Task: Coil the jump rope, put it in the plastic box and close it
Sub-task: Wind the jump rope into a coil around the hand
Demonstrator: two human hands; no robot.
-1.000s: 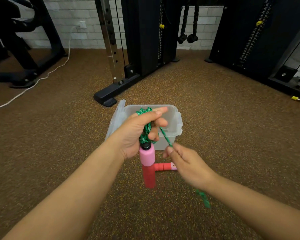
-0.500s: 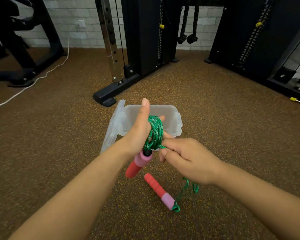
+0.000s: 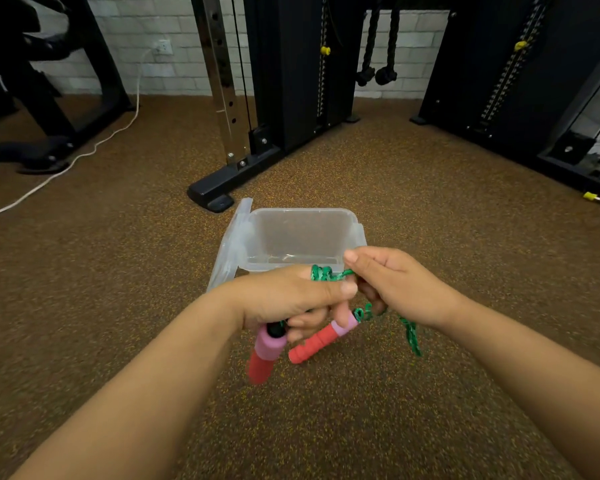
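Observation:
My left hand [image 3: 288, 299] grips a coil of green jump rope [image 3: 323, 273], and one pink-and-red handle [image 3: 264, 355] hangs below its fingers. My right hand [image 3: 395, 282] pinches the rope just right of the coil. The second handle [image 3: 321, 337] hangs tilted between the hands, off the floor. A short loop of rope [image 3: 411, 336] dangles under my right wrist. The clear plastic box [image 3: 302, 216] stands open on the floor just beyond the hands, and its lid [image 3: 231, 244] leans against its left side.
Brown speckled gym flooring all around. A black cable machine base [image 3: 219, 188] lies just behind the box. More black machines stand at the right [image 3: 516, 98] and far left. A white power cord [image 3: 84, 154] runs across the floor on the left.
The second handle has come up off the floor and now hangs between my hands. My left hand has turned palm down over the coil, and my right hand has moved up to the right.

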